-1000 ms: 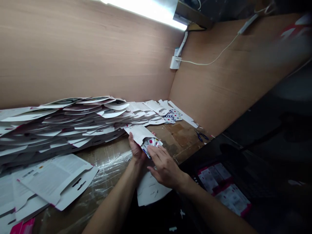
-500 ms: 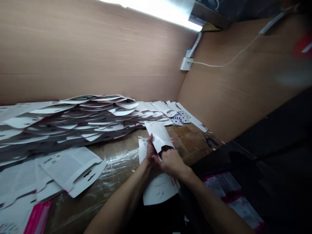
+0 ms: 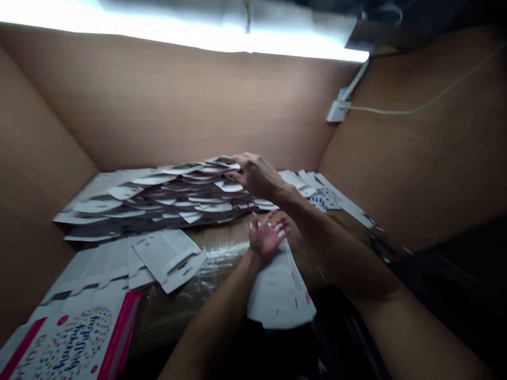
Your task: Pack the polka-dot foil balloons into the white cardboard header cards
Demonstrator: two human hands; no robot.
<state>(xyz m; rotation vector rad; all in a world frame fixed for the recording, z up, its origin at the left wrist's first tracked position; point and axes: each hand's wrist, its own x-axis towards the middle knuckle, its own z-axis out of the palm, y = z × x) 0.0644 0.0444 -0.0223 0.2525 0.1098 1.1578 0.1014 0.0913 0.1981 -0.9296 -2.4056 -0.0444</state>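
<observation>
My left hand is palm up with its fingers spread and nothing in it, just above a stack of white card sleeves at the table's near edge. My right hand reaches across to the right end of a tall pile of overlapping white sleeves. Its thumb and fingers are apart at the pile's top edge; blur hides whether they touch a sleeve. Several more white sleeves with flaps and hang slots lie at the left.
Printed packs with pink edges lie at the front left. Dotted printed cards and dark-handled pliers are at the right. Cardboard walls enclose the table, with a bright tube light overhead.
The white sleeve both hands held is no longer in them. My right hand has moved up and left to the pile; my left hand has opened, palm up. The view has turned left.
</observation>
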